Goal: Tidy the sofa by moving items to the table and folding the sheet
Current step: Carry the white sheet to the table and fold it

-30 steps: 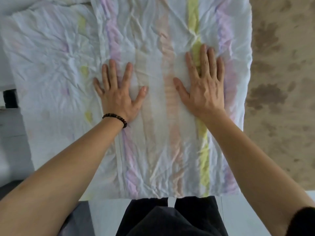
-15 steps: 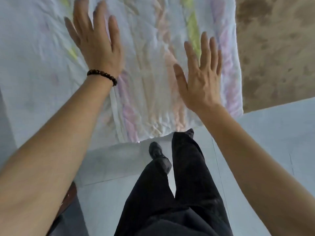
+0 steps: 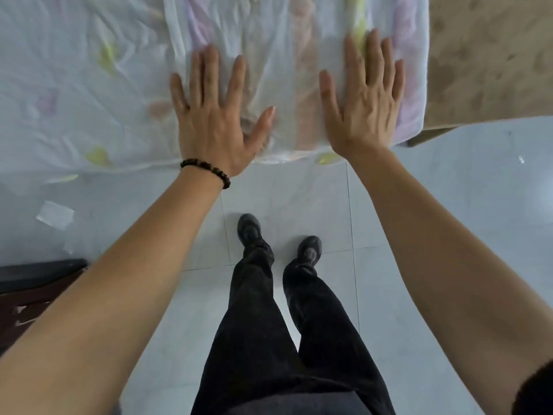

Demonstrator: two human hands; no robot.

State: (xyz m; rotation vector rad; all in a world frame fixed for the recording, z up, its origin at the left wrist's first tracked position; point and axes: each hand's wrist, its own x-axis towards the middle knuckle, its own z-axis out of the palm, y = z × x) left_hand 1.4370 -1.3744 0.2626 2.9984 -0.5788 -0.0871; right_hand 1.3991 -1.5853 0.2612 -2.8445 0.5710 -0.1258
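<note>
A thin white sheet (image 3: 287, 40) with pale pink, peach and yellow stripes lies spread across the top of the head view, a folded layer on its right half. My left hand (image 3: 214, 115) rests flat on it near its front edge, fingers straight and spread, a dark bead bracelet on the wrist. My right hand (image 3: 363, 97) lies flat on the sheet's right part, fingers straight and close together. Neither hand holds anything.
A brown mottled surface (image 3: 490, 55) shows to the right of the sheet. Below is a pale tiled floor (image 3: 434, 205) with my legs and dark shoes (image 3: 279, 238). A dark piece of furniture (image 3: 33, 292) sits at the lower left, a small clear scrap (image 3: 55, 214) above it.
Both hands have slid back along the sheet toward its front edge, the left one from far up at the left. The view has tilted down, showing more floor and both shoes.
</note>
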